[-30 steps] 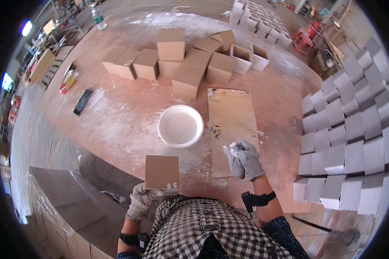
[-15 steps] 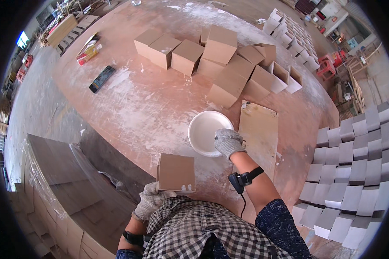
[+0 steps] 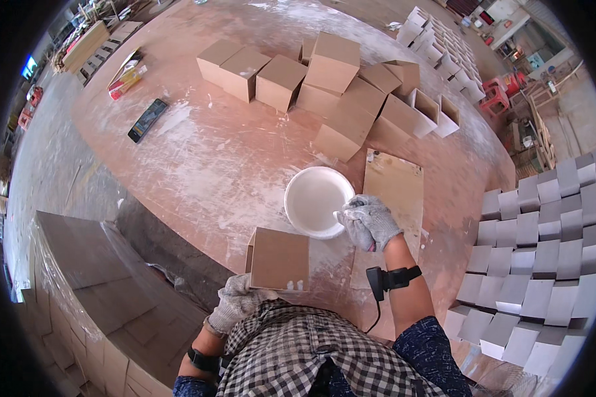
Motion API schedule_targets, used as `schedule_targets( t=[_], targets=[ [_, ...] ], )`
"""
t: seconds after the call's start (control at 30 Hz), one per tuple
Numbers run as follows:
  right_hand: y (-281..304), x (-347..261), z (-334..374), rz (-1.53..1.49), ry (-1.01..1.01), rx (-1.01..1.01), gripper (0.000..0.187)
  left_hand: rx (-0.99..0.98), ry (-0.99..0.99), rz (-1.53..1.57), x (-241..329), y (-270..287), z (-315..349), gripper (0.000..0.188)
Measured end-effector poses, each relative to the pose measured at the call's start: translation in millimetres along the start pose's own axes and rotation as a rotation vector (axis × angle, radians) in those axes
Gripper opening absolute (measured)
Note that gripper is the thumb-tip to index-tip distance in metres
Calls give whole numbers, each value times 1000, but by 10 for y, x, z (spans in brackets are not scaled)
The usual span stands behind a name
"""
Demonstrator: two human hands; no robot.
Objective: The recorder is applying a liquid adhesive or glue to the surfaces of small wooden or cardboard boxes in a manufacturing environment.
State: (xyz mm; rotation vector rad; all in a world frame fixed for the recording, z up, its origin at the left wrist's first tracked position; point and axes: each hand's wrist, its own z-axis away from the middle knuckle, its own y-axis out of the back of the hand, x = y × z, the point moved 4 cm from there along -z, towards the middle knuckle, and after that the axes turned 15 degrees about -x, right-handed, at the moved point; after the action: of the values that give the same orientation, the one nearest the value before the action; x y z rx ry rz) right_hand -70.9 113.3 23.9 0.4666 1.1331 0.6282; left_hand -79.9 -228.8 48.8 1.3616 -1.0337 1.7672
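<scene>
My left hand [image 3: 235,304], in a grey-white knit glove, grips the lower left corner of a brown cardboard box [image 3: 281,259]. The box is held just in front of my checked apron. Two small white dabs show near its lower right edge. Beside the right rim of a white round bowl [image 3: 289,206] is my gloved right hand [image 3: 369,223]. Its fingers are drawn together in a pinch, with whitish smears on the glove. Whatever the fingers hold, if anything, is hidden. A pale interior shows in the bowl.
A thin board [image 3: 394,188] lies right of the bowl. Several brown boxes [image 3: 351,119] are heaped on the far table. A phone [image 3: 147,120] lies far left. Stacked pale boxes [image 3: 530,264] stand right; a wrapped carton stack [image 3: 99,264] stands left.
My right hand has drawn back right from over the bowl's rim, its fingers now pinched. The box in my left hand has shifted slightly right and up.
</scene>
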Motion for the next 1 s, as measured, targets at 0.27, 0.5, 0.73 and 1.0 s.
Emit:
schedule_targets(
  t=[0.27, 0.5, 0.73, 1.0],
  targets=[
    [-286, -361, 214, 539, -369, -138, 20, -6, 22, -36, -23, -158, -98, 24],
    [49, -392, 425, 399, -371, 22, 17, -39, 38, 67, -34, -264, -89, 24],
    [-234, -90, 285, 382, -307, 111, 20, -123, -3, 25, -129, -434, -195, 20],
    [-70, 692, 1560, -420, -175, 546, 9, -313, 44, -87, -127, -781, -559, 27]
  ],
)
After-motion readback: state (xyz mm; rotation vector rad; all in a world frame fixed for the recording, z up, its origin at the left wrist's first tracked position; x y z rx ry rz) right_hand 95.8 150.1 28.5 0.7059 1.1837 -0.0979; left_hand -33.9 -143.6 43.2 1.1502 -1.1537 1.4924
